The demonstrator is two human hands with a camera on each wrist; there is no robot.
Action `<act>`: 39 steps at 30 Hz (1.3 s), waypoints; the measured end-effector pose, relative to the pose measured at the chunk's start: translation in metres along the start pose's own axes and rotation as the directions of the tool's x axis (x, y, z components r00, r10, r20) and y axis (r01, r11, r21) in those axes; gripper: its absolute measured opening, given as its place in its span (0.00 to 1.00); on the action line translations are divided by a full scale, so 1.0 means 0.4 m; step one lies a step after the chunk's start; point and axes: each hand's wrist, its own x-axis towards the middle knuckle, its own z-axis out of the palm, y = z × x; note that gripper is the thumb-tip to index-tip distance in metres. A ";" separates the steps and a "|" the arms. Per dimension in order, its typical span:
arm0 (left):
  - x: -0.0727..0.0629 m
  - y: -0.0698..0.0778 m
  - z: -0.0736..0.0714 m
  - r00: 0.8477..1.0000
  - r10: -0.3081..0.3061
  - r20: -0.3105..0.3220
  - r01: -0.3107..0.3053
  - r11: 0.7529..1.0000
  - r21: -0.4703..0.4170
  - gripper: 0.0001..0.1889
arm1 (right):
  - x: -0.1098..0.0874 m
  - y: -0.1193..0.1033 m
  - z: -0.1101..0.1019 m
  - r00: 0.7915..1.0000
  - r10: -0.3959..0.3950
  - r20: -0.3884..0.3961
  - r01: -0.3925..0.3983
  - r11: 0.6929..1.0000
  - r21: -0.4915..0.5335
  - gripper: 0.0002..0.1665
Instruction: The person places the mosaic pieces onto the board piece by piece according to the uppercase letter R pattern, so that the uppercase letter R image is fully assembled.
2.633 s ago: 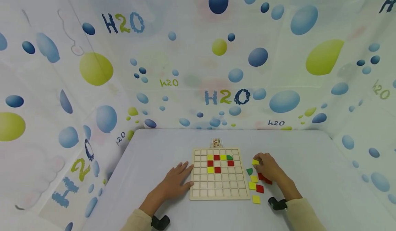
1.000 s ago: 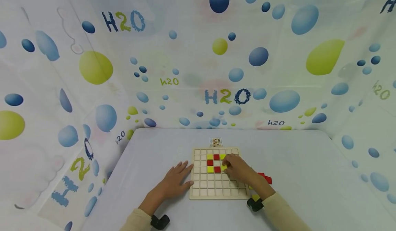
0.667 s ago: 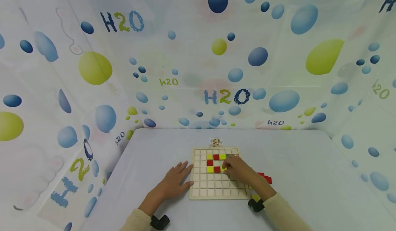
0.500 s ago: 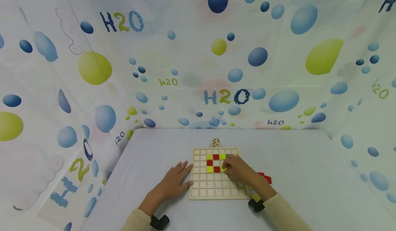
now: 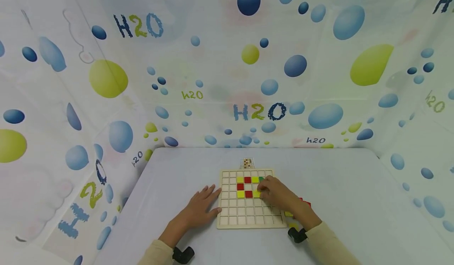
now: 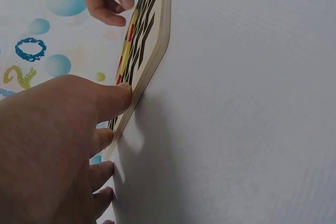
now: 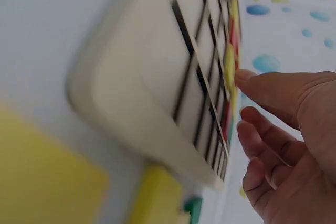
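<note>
A wooden grid board lies on the table, with red, yellow and green pieces set in its upper squares. My left hand lies with spread fingers at the board's left edge; in the left wrist view its thumb touches that edge. Over the board's upper right is my right hand, fingers loosely bent and nothing seen between them. Its thumb is close to a yellow tile sitting in a square beside a red tile. The right hand hides the squares beneath it. A green piece shows just past its fingers.
Loose yellow tiles and red tiles lie right of the board, partly behind the right forearm. A small printed pattern card touches the board's far edge. A patterned sheet hangs behind the white table.
My right hand carried a yellow tile from the right-hand pile to the board, where it now sits in a square. That hand has since drawn slightly right. The left hand stayed put.
</note>
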 end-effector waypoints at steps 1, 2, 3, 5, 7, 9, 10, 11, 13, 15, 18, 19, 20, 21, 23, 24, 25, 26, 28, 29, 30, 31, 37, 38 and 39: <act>0.000 0.001 -0.001 1.000 0.000 0.001 0.000 1.000 -0.002 0.36 | -0.002 0.010 -0.011 1.000 0.031 -0.003 -0.031 0.999 0.008 0.08; 0.000 0.001 -0.001 1.000 0.000 0.002 0.000 1.000 -0.003 0.37 | -0.004 0.022 -0.022 0.998 0.065 -0.004 -0.065 0.998 0.015 0.09; 0.000 0.003 -0.002 1.000 0.001 0.002 0.000 1.000 -0.007 0.37 | -0.005 0.036 -0.035 0.996 0.094 -0.005 -0.094 0.995 0.014 0.10; -0.001 0.004 -0.004 1.000 -0.002 0.005 0.002 1.000 -0.006 0.37 | -0.011 0.064 -0.061 0.988 0.157 -0.003 -0.157 0.987 0.012 0.13; -0.001 0.005 -0.005 1.000 -0.004 0.006 0.004 1.000 -0.008 0.37 | -0.018 0.091 -0.085 0.977 0.214 0.004 -0.214 0.977 0.025 0.16; -0.001 0.006 -0.006 1.000 -0.006 0.007 0.006 1.000 -0.011 0.37 | -0.028 0.115 -0.105 0.971 0.239 0.029 -0.240 0.971 0.021 0.18; -0.001 0.006 -0.006 1.000 -0.007 0.008 0.007 1.000 -0.009 0.36 | -0.032 0.125 -0.111 0.969 0.244 0.044 -0.245 0.969 0.020 0.18; -0.002 0.006 -0.006 1.000 -0.007 0.008 0.007 1.000 -0.010 0.36 | -0.037 0.134 -0.115 0.966 0.252 0.062 -0.253 0.967 0.020 0.18; -0.002 0.004 -0.006 1.000 -0.004 0.006 0.004 1.000 -0.011 0.36 | -0.045 0.149 -0.116 0.967 0.237 0.090 -0.239 0.971 0.014 0.17; -0.001 0.003 -0.005 1.000 -0.003 0.007 0.003 1.000 -0.010 0.36 | -0.051 0.156 -0.111 0.968 0.228 0.101 -0.231 0.973 0.017 0.16; 0.000 0.002 -0.005 1.000 -0.002 0.007 0.002 1.000 -0.011 0.36 | -0.051 0.163 -0.099 0.974 0.214 0.075 -0.217 0.976 0.025 0.12; 0.001 0.002 -0.006 1.000 -0.003 0.009 0.003 1.000 -0.011 0.36 | -0.050 0.163 -0.097 0.975 0.212 0.062 -0.214 0.976 0.030 0.12; 0.001 0.003 -0.006 1.000 -0.004 0.010 0.004 1.000 -0.013 0.36 | -0.049 0.164 -0.094 0.975 0.214 0.052 -0.216 0.976 0.032 0.11; 0.000 0.003 -0.007 1.000 -0.004 0.010 0.004 1.000 -0.015 0.36 | -0.049 0.164 -0.093 0.976 0.213 0.044 -0.215 0.976 0.033 0.12; 0.000 0.004 -0.007 1.000 -0.002 0.010 0.002 1.000 -0.019 0.36 | -0.046 0.166 -0.086 0.975 0.218 0.027 -0.219 0.975 0.035 0.13; 0.000 0.004 -0.007 1.000 -0.001 0.010 0.001 1.000 -0.022 0.36 | -0.045 0.166 -0.082 0.972 0.233 0.023 -0.233 0.972 0.039 0.13; 0.000 0.004 -0.007 1.000 0.000 0.010 0.000 1.000 -0.022 0.36 | -0.046 0.165 -0.078 0.970 0.241 0.019 -0.241 0.970 0.041 0.14; 0.000 0.004 -0.006 1.000 0.001 0.009 -0.001 1.000 -0.022 0.36 | -0.046 0.164 -0.073 0.968 0.250 0.012 -0.250 0.967 0.041 0.15; 0.001 0.004 -0.005 1.000 0.005 0.010 -0.005 1.000 -0.021 0.36 | -0.048 0.159 -0.062 0.966 0.258 -0.011 -0.258 0.966 0.024 0.15; 0.001 0.004 -0.005 1.000 0.006 0.012 -0.006 1.000 -0.018 0.36 | -0.049 0.156 -0.057 0.966 0.259 -0.025 -0.259 0.966 0.019 0.15; 0.002 0.004 -0.004 1.000 0.006 0.013 -0.006 1.000 -0.016 0.36 | -0.050 0.152 -0.052 0.965 0.259 -0.039 -0.259 0.966 0.017 0.14; 0.002 0.005 -0.004 1.000 0.006 0.013 -0.006 1.000 -0.017 0.36 | -0.052 0.147 -0.048 0.966 0.254 -0.052 -0.253 0.967 0.013 0.14; 0.001 0.005 -0.004 1.000 -0.004 0.014 0.004 1.000 -0.011 0.36 | -0.060 0.123 -0.040 0.964 0.256 -0.075 -0.257 0.966 0.002 0.12; 0.001 0.004 -0.003 1.000 -0.005 0.015 0.005 1.000 -0.008 0.36 | -0.062 0.120 -0.041 0.963 0.260 -0.072 -0.261 0.965 -0.002 0.12; 0.001 0.003 -0.003 1.000 -0.003 0.013 0.003 1.000 -0.007 0.36 | -0.063 0.118 -0.040 0.962 0.266 -0.068 -0.267 0.964 -0.003 0.13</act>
